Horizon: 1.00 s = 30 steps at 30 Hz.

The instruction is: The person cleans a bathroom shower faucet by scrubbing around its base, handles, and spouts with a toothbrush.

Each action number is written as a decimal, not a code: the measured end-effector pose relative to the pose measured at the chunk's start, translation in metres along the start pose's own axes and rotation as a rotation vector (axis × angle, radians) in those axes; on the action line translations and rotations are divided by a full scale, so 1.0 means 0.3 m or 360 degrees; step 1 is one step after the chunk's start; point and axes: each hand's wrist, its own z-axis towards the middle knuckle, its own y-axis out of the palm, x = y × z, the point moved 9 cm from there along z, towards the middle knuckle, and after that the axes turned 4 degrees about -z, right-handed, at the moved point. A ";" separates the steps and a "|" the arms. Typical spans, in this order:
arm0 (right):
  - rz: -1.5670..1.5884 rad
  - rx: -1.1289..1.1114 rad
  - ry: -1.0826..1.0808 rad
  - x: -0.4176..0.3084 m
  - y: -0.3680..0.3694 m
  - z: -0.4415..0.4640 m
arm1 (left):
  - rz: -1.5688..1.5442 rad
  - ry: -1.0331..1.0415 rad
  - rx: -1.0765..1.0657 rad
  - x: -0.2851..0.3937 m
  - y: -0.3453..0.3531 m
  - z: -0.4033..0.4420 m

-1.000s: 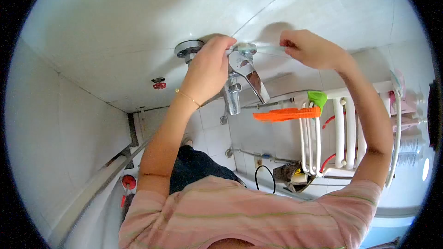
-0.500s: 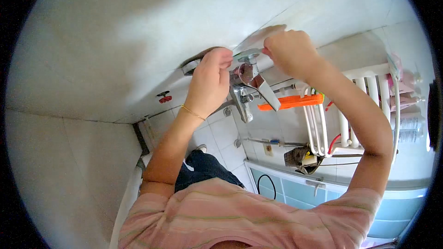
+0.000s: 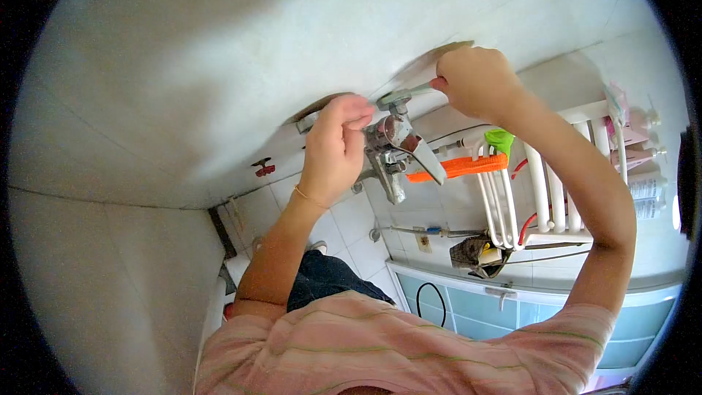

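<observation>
A chrome wall faucet [image 3: 396, 132] with a flat lever is fixed to the tiled wall between my hands. My left hand [image 3: 333, 135] is curled round its left end, fingers bent above and thumb below, partly hiding that end. To the upper right, my right hand [image 3: 479, 84] is closed on a thin pale strip [image 3: 420, 90], like a slim handle. The strip reaches toward the round chrome flange [image 3: 395, 99] at the faucet's right inlet. Most of it is hidden in my fist, so its kind is unclear.
A white towel radiator [image 3: 559, 183] stands on the right, with an orange cloth [image 3: 461, 167] and a green cloth [image 3: 500, 140] nearby. A red valve handle [image 3: 265, 170] sits on the wall at left. Below are a dark mesh pouch [image 3: 472, 252] and a blue-panelled cabinet [image 3: 479, 311].
My right hand has shifted slightly right, away from the flange, with the pale strip. My left hand stays at the faucet. The view has shifted a little, and more green cloth shows.
</observation>
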 end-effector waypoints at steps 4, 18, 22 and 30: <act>0.0013 -0.0069 0.0022 -0.048 0.059 0.032 | -0.0001 0.0009 0.0056 -0.005 -0.010 0.000; 0.0056 -0.0091 -0.0007 -0.045 0.026 0.011 | -0.0101 0.0042 0.0091 -0.001 -0.018 -0.006; 0.0070 -0.0133 0.0037 -0.037 0.043 0.019 | -0.0099 0.0116 0.0109 0.013 -0.014 -0.008; 0.0099 -0.0109 0.0061 -0.009 0.041 -0.005 | -0.0151 0.0050 0.0100 0.010 -0.019 -0.003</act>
